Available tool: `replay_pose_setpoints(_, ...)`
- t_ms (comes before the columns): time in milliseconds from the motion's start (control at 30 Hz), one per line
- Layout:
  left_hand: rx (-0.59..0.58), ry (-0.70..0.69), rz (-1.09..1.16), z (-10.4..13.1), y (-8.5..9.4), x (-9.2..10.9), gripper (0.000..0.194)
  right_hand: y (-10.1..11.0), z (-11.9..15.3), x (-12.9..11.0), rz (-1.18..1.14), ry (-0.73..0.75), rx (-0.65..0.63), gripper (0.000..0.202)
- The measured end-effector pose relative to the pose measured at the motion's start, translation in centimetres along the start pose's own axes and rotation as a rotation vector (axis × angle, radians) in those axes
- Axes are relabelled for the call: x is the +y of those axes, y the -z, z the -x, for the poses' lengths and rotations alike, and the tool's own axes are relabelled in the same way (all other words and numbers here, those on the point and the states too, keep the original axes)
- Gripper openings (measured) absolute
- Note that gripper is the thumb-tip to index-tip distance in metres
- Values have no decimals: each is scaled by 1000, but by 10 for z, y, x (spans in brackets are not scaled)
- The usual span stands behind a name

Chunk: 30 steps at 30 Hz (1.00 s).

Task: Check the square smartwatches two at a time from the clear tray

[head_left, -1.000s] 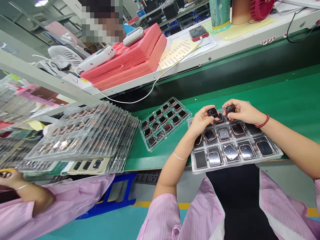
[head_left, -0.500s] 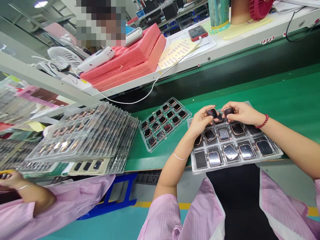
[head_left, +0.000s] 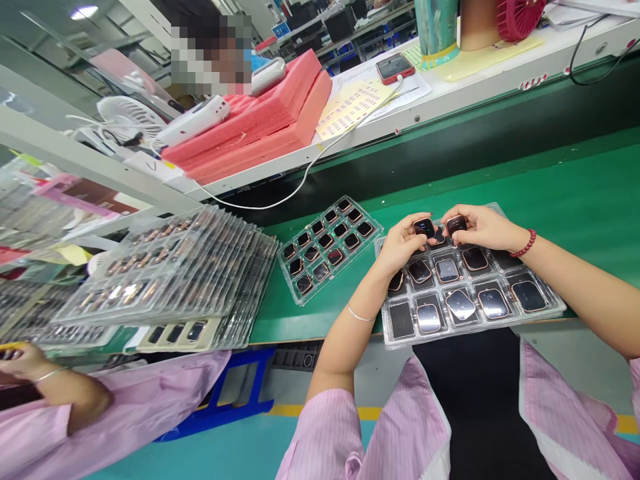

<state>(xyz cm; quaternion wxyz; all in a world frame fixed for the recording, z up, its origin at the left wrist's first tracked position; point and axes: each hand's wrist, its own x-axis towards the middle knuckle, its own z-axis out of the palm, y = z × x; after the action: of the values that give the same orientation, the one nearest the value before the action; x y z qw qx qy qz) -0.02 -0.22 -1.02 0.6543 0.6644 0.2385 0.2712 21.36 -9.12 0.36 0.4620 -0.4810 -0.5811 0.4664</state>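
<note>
green bench (head_left: 575, 190) — left hand (head_left: 398, 243) and right hand (head_left: 480, 227) partly cover held watches (head_left: 423, 227).

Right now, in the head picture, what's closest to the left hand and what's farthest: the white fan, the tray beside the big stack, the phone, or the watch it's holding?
1. Watch: in the left hand.
2. Tray: close by, left.
3. Phone: past the hand, higher up.
4. White fan: far left.

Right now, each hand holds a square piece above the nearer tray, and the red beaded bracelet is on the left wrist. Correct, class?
Wrong side: the head view shows the red beaded bracelet on the right wrist. The left hand and right hand each hold a square piece.
</note>
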Motion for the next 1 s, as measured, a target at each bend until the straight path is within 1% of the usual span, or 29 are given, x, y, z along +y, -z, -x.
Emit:
replay_pose_setpoints(233,-9,-4,-14,-1,1,-1,51,1,0,0,18,2,-13,32)
replay_pose_setpoints(600,-6,-6,-20,-1,2,-2,49,2,0,1,33,10,-29,26)
replay_pose_setpoints(767,-7,-13,-22,-2,1,-2,49,1,0,0,18,19,-24,32)
replay_pose_setpoints(933,25,-17,-53,0,0,2,38,1,0,0,-5,-29,-18,21)
replay_pose_setpoints(1000,25,-9,-59,1,0,3,37,1,0,-1,-1,-31,-20,22)
